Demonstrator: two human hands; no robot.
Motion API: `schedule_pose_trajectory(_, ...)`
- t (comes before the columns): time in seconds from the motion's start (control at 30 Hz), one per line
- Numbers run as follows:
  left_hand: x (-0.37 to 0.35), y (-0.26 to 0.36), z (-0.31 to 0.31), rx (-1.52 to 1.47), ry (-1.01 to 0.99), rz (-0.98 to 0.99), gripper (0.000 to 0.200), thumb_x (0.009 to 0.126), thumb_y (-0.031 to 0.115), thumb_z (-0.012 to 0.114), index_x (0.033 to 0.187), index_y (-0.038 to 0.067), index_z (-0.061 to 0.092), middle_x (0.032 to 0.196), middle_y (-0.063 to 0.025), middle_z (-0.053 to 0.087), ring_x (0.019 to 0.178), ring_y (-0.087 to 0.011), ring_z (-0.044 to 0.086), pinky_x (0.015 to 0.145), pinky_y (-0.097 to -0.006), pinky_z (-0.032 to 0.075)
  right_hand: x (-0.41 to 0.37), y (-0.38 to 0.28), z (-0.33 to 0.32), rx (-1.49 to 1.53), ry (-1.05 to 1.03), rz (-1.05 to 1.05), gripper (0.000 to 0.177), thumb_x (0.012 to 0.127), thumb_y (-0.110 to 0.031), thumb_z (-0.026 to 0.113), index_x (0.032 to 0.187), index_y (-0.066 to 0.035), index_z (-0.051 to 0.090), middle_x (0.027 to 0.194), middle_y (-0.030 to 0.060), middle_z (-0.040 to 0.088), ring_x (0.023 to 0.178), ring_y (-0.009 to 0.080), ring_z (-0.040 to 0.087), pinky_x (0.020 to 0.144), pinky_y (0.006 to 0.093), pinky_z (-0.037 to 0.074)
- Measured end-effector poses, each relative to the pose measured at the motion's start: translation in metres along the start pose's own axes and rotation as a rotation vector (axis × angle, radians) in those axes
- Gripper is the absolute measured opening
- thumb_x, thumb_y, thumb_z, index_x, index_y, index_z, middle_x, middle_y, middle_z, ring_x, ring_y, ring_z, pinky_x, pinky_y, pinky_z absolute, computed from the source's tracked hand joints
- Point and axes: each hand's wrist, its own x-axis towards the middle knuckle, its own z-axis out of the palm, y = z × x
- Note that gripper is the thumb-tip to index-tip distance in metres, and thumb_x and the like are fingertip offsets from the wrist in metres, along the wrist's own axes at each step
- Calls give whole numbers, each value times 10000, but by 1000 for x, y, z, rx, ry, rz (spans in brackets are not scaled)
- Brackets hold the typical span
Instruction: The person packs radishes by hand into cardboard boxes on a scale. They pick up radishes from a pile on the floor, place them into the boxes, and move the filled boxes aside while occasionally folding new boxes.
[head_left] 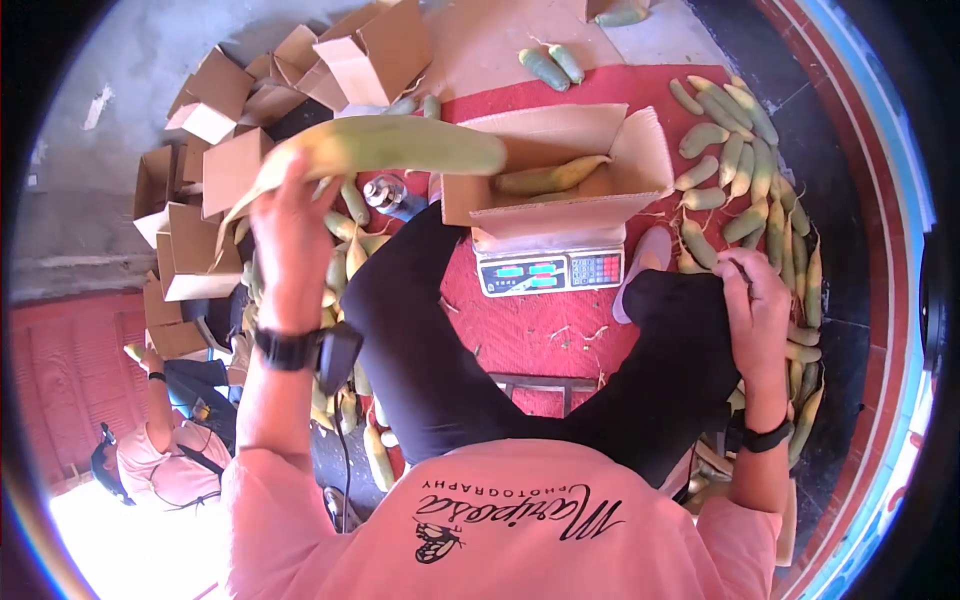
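Observation:
My left hand (292,215) is closed around the yellow, tapering end of a large green radish (410,146). The radish lies crosswise in the air, its blunt pale-green end reaching over the left edge of an open cardboard box (548,222). Inside the box lies another radish (550,178) with a yellow tip. Beneath the box is a digital scale (548,272) with lit displays; its digits are too blurred to read. My right hand (752,290) is beside my right knee with its fingers curled together. Whatever it may hold is hidden.
Radishes (745,150) lie heaped along the right of the red mat (530,335), and more (378,460) lie by my left leg. Open cardboard boxes (375,55) are piled at upper left. A bottle (393,196) stands near my left knee. Another person (175,455) is at lower left.

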Motion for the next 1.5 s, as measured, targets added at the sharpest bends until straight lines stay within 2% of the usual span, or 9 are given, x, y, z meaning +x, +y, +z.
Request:
schedule_pose_trajectory(0.07, 14, 27, 57, -552, 2, -206, 253, 889, 151, 588, 1082, -7, 544, 1019, -108, 609, 928, -201, 610, 816, -365, 538, -4, 1, -1, 38, 48, -24, 129, 854, -63, 556, 917, 38, 605, 847, 172, 619, 792, 286, 604, 740, 329, 466)
schedule_pose_trajectory(0.33, 42, -29, 203, -339, -31, -434, 288, 889, 184, 586, 1116, 20, 516, 1023, -103, 600, 899, -224, 613, 782, -365, 537, -13, 15, -15, 79, 90, 30, 93, 832, -22, 559, 889, 43, 594, 826, 179, 608, 771, 326, 582, 732, 348, 456)
schedule_pose_trajectory(0.47, 38, -33, 215, -676, -62, -682, 319, 947, 252, 443, 1153, 9, 429, 1100, -150, 529, 1041, -291, 552, 886, -421, 489, -14, 19, -16, 130, 108, 68, 91, 827, -17, 560, 885, 43, 595, 810, 167, 603, 747, 303, 577, 716, 341, 451)
schedule_pose_trajectory(0.6, 29, -51, 196, -613, -43, -725, 325, 937, 197, 437, 1194, 4, 393, 1057, -137, 530, 995, -267, 561, 839, -401, 499, -13, 20, -14, 176, 119, 95, 90, 831, -21, 555, 878, 45, 596, 806, 158, 601, 744, 277, 580, 716, 331, 450)
schedule_pose_trajectory(0.83, 13, -20, 131, -191, -363, -270, 270, 903, 162, 534, 1135, 24, 545, 1069, -38, 595, 890, -86, 555, 722, -244, 463, -10, 13, -10, 163, 84, 51, 109, 849, -34, 537, 888, 48, 598, 811, 153, 606, 753, 272, 588, 727, 325, 452)
schedule_pose_trajectory(1.17, -9, 5, 48, -19, -359, -255, 209, 914, 122, 511, 1061, 26, 624, 864, 41, 582, 762, -36, 510, 695, -189, 409, -10, 5, 0, 79, 84, 15, 136, 866, -67, 535, 903, 47, 599, 822, 168, 617, 764, 279, 602, 736, 322, 456)
schedule_pose_trajectory(1.3, -15, -27, 2, 43, -159, -111, 201, 917, 97, 500, 1041, 29, 642, 917, 27, 612, 801, -41, 527, 727, -194, 419, -6, -2, 4, -19, 50, -25, 142, 867, -75, 538, 916, 43, 601, 826, 161, 621, 764, 263, 606, 735, 315, 459)
schedule_pose_trajectory(1.4, -35, -96, -41, 96, 4, -296, 209, 897, 121, 540, 1053, 30, 646, 954, -40, 671, 868, -104, 588, 768, -253, 454, -3, -3, 9, -42, 21, 2, 139, 868, -70, 538, 924, 41, 600, 833, 151, 624, 773, 245, 609, 744, 308, 460)
schedule_pose_trajectory(1.5, -87, -199, -81, 517, 20, -319, 239, 856, 241, 588, 989, 60, 671, 849, -136, 678, 768, -188, 649, 706, -303, 490, -2, -6, 10, -83, -21, 25, 148, 893, -70, 503, 935, 35, 599, 856, 127, 636, 808, 203, 608, 767, 288, 454)
